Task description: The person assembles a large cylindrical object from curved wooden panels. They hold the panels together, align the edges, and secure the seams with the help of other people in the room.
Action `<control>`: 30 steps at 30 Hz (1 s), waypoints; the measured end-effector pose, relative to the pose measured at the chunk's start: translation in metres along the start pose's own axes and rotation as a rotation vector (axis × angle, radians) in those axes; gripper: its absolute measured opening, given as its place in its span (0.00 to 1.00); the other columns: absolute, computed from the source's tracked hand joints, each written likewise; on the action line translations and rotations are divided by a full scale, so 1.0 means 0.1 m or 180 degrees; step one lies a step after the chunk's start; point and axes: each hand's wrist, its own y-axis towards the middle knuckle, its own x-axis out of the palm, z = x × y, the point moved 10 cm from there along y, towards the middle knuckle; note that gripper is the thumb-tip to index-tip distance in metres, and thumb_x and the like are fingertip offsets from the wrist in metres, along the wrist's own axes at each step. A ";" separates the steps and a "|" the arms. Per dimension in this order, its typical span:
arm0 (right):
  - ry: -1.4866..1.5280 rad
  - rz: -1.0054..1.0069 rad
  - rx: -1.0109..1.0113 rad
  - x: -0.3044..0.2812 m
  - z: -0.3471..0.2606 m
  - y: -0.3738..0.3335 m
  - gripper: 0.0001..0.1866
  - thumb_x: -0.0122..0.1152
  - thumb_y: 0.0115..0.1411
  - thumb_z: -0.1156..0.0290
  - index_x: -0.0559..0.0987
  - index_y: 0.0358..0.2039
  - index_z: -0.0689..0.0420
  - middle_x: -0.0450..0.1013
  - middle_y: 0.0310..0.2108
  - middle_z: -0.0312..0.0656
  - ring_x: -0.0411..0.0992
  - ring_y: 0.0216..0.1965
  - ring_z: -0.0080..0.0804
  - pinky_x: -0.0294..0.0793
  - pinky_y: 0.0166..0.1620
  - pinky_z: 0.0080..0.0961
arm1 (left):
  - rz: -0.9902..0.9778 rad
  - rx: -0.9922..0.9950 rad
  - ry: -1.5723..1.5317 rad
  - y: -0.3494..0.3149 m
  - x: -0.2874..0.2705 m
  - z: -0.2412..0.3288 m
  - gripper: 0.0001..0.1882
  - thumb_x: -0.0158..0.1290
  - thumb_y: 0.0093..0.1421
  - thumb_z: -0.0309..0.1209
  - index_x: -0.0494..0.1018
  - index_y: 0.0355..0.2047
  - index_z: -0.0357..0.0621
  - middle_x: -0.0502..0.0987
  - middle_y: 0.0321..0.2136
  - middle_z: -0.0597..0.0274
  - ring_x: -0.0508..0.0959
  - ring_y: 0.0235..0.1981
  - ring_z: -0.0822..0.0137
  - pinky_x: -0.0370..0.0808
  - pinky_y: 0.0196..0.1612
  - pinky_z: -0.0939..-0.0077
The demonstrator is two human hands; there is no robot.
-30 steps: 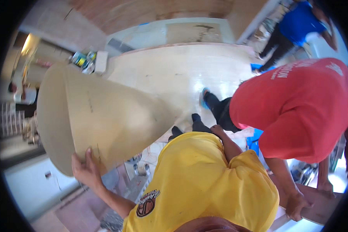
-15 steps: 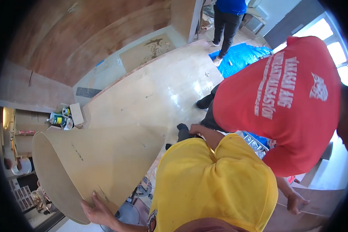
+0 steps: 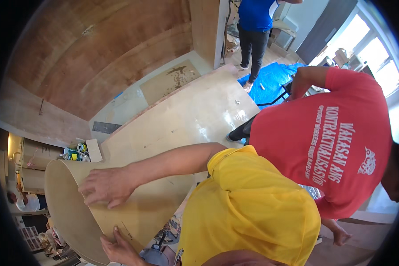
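Note:
A large, thin tan plywood sheet (image 3: 155,201) curls upward at its left end, with its curved edge facing left. My left hand (image 3: 121,250) pinches that curled part's near edge, the thumb on the outer face and the other fingers partly hidden. Across the top of the curl lies my right hand (image 3: 108,186), back upward and fingers apart, their tips at the rim. My right forearm stretches over the sheet from a yellow sleeve. The sheet's flat far part reaches away toward a blue tarp (image 3: 275,80).
A person in a red shirt (image 3: 306,142) stands close on my right. Another in blue (image 3: 255,20) stands beyond the sheet. Cans (image 3: 73,154) and a small box (image 3: 94,150) sit left. A brown wood panel (image 3: 111,53) rises behind. Clutter lies below the sheet.
My right hand has moved left from near my body onto the curled sheet. My left hand keeps its hold. The person in red has raised one arm.

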 end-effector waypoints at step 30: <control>0.1300 0.2022 0.5204 -0.94 2.78 -5.92 0.27 0.58 0.64 0.60 0.70 0.61 0.58 0.75 0.46 0.43 0.75 0.46 0.34 0.76 0.46 0.32 | 0.0071 -0.0092 -0.0467 1.23 0.20 1.08 0.19 0.70 0.53 0.36 0.80 0.37 0.33 0.84 0.32 0.48 0.83 0.31 0.51 0.78 0.36 0.64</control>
